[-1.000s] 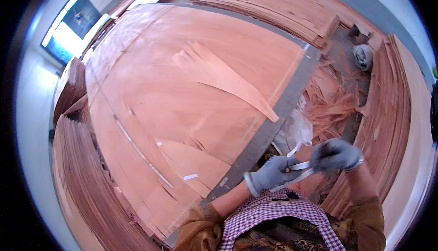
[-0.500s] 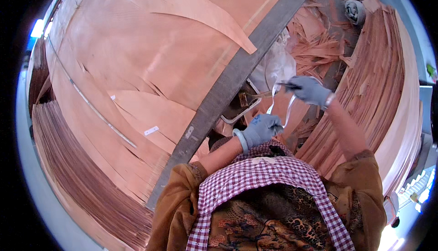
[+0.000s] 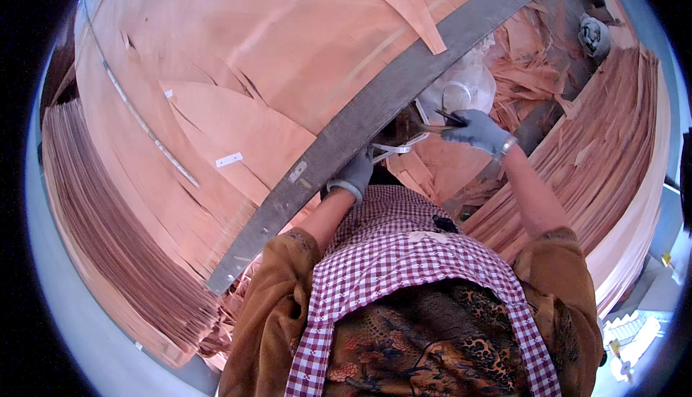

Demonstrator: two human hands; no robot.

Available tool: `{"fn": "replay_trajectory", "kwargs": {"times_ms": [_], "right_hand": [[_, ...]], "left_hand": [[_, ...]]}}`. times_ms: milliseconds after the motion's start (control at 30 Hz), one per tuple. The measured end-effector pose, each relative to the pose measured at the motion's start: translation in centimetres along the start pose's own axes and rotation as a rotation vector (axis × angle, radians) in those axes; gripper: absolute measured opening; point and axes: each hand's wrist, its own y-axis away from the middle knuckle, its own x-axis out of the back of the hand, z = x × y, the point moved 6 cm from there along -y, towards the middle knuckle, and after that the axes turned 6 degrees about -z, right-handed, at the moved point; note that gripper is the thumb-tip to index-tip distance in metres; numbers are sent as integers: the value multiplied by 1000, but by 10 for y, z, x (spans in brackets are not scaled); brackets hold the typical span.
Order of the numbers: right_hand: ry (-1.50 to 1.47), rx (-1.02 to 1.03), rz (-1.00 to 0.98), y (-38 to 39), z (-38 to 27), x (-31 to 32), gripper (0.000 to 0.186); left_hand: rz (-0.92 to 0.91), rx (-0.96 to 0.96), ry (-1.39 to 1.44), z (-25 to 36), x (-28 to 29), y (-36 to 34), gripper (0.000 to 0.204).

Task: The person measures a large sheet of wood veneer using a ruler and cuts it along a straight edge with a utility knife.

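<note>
My left hand (image 3: 353, 175), in a grey glove, reaches in against the underside of the table's dark edge strip (image 3: 404, 72). Its fingers are mostly hidden there, beside a white-rimmed container (image 3: 396, 150). My right hand (image 3: 477, 132), also gloved, is closed around a thin dark tool (image 3: 453, 118) whose exact kind I cannot make out. A curled white strip (image 3: 456, 88) loops just beyond that hand, in front of clear plastic. Large pinkish wood veneer sheets (image 3: 288, 58) cover the table, one narrow piece (image 3: 411, 4) overlapping the dark edge.
A tall stack of veneer (image 3: 577, 173) stands at my right, another (image 3: 108, 209) at far left. Torn veneer scraps (image 3: 530, 72) litter the floor beyond my right hand, near a grey-white roll (image 3: 594, 36). A long thin rod (image 3: 137, 112) lies across the sheets.
My left hand has let go of the white strip and moved left under the table edge. The right hand has stayed nearly in place, still holding the dark tool. The view has shifted slightly.
</note>
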Motion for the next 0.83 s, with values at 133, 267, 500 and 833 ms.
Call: {"fn": "replay_trajectory", "kwargs": {"times_ms": [133,267,500,833], "right_hand": [[-139,292,52,27,-11,-11,40],[419,354,213,17,-51,-51,31],[624,186,232,-8,-53,-33,32],[924,176,117,-27,-71,-12,33]], "left_hand": [[108,34,60,-21,-35,-23,30],[433,-6,-89,-35,-51,-30,31],[126,30,121,7,33,55,40],[-150,1195,-77,-309,-11,472,40]]}}
